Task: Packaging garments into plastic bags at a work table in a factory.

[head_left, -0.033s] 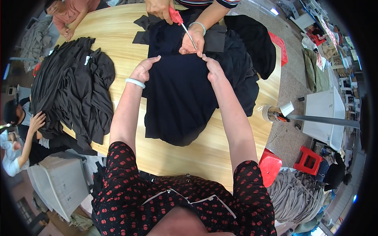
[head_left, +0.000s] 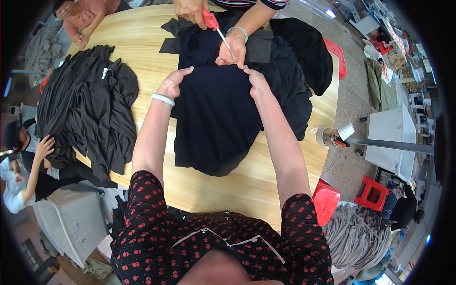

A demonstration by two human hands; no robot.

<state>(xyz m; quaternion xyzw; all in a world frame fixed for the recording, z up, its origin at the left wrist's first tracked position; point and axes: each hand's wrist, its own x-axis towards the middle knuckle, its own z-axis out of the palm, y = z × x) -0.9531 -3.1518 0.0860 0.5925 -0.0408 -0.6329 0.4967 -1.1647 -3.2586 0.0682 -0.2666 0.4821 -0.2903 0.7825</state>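
A dark navy cloth [head_left: 216, 116] stretches between my two hands over the wooden table. My left hand [head_left: 174, 83] pinches its far left corner. The far right corner is pinched by my right hand [head_left: 257, 80], arm extended. Touching the far edge near my right fingertips is a co-worker's open palm [head_left: 231, 50]. The co-worker's other hand [head_left: 190, 10] grips a red-handled tool [head_left: 210, 19] with a long thin metal blade, pointing down at that palm; its exact kind is unclear. More dark cloth [head_left: 290, 71] lies beyond and to the right.
Heaped dark garments [head_left: 90, 114] cover the table's left side, with a person's hand [head_left: 44, 146] on them. A black cloth [head_left: 306, 50] lies at the far right. A clear container [head_left: 325, 137] with tools sits at the right edge. Red stools [head_left: 372, 192] stand beyond the table.
The co-worker's red-handled tool has shifted slightly up and left, its tip drawn back a little. My hands and the navy cloth stay nearly still.
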